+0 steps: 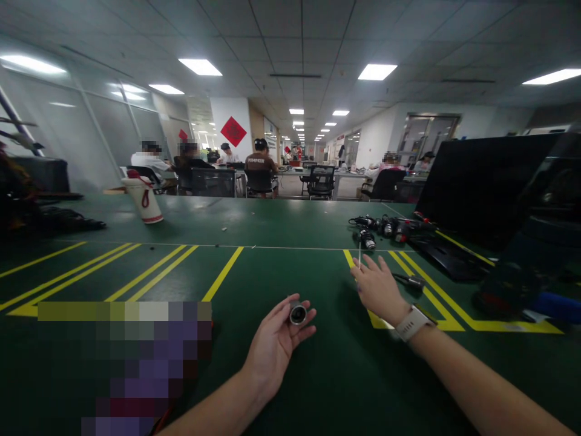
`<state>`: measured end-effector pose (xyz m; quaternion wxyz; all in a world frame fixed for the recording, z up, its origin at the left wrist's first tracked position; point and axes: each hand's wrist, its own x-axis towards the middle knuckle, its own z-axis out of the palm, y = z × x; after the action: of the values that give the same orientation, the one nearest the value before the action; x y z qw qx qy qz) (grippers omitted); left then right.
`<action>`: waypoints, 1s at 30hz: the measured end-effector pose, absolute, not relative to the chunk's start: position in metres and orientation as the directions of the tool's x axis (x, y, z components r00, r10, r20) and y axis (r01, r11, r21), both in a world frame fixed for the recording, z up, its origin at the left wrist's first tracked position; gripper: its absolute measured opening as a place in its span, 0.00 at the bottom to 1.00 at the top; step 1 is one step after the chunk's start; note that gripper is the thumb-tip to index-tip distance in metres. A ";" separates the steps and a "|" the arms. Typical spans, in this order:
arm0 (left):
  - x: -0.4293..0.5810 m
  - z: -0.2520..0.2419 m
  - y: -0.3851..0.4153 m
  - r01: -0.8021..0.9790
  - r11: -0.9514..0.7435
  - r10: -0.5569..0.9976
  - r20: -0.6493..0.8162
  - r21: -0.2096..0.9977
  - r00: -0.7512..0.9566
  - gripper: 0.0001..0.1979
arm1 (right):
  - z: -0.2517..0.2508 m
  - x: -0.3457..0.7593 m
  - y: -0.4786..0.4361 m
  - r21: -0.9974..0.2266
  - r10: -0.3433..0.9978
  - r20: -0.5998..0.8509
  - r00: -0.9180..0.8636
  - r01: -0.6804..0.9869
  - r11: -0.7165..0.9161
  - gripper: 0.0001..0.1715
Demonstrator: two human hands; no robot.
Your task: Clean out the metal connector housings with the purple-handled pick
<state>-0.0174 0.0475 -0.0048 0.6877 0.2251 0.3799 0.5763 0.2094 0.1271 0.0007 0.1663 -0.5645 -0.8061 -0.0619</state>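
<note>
In the head view, my left hand [275, 348] is palm up with its fingers curled around a short metal cylindrical connector [298, 313], whose round open end faces me. To the right, my right hand [380, 289], with a pale watch on its wrist, hovers palm down over the table. A thin pale rod [360, 253] sticks up by its thumb and index finger and seems to be held there; its lower part is hidden. Just right of these fingers lies a dark cable connector [411, 281]. Beyond them rests a black and silver connector [367, 238].
Several more connectors with cables [389, 226] lie at the back right of the green table [281, 224]. A black monitor [481, 181] and dark bottle [526, 260] stand right. A white cup [144, 198] stands at the back left. People sit beyond the table.
</note>
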 end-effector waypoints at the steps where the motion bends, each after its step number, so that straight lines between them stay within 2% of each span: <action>1: -0.018 -0.005 0.047 -0.622 0.242 0.962 -0.267 0.745 0.054 0.13 | -0.002 0.217 0.132 -0.070 0.918 0.291 -0.270 0.951 0.302 0.15; 4: -0.019 -0.007 0.048 -0.623 0.253 0.959 -0.276 0.741 0.061 0.13 | -0.010 0.234 0.141 -0.058 0.971 0.148 -0.186 0.979 0.197 0.16; 7: -0.020 -0.006 0.049 -0.623 0.257 0.956 -0.287 0.739 0.054 0.14 | -0.012 0.237 0.143 -0.112 0.986 0.081 -0.144 0.982 0.152 0.15; 9: -0.020 -0.006 0.049 -0.623 0.258 0.955 -0.291 0.738 0.050 0.14 | -0.008 0.233 0.140 -0.175 0.983 0.116 -0.143 0.971 0.162 0.15; 13: -0.019 -0.006 0.049 -0.631 0.253 0.956 -0.290 0.733 0.047 0.13 | 0.012 0.211 0.121 -0.373 0.929 0.326 -0.173 0.880 0.295 0.13; 17: -0.018 -0.006 0.049 -0.646 0.244 0.956 -0.292 0.723 0.035 0.12 | 0.026 0.179 0.085 -0.607 0.843 0.507 -0.180 0.620 0.497 0.20; 19: -0.017 -0.006 0.049 -0.651 0.239 0.956 -0.293 0.720 0.027 0.11 | 0.025 0.166 0.066 -0.678 0.812 0.550 -0.196 0.462 0.571 0.22; 23: -0.016 -0.006 0.049 -0.655 0.219 0.961 -0.275 0.723 0.018 0.10 | 0.019 0.151 0.041 -0.742 0.784 0.561 -0.264 0.259 0.619 0.18; 27: -0.016 -0.008 0.049 -0.660 0.209 0.964 -0.265 0.722 0.015 0.08 | 0.013 0.145 0.036 -0.756 0.786 0.541 -0.299 0.238 0.610 0.19; 30: -0.017 -0.009 0.049 -0.662 0.216 0.963 -0.270 0.718 0.021 0.08 | 0.009 0.141 0.037 -0.764 0.800 0.524 -0.293 0.254 0.594 0.13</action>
<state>-0.0165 0.0494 -0.0093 0.6852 0.2021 0.3720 0.5927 0.1414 0.0373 0.0087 0.4807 -0.3501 -0.7522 0.2839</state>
